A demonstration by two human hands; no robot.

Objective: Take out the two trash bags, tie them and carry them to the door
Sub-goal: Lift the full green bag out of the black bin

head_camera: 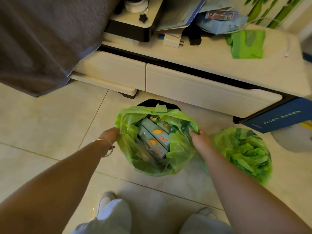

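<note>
Open trash bag [152, 142] sits center frame on the floor, mouth up. Left hand [110, 135] and right hand [200, 138] each have a grip pinched on opposite rim edges. Second bag [243, 151] lies just right, nearer the right hand.

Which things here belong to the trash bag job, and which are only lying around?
Belong to the job:
open green bag, held at its rim by left hand and right hand
second green bag
black bin

Lying around:
folded green bags
papers
blue box
</note>
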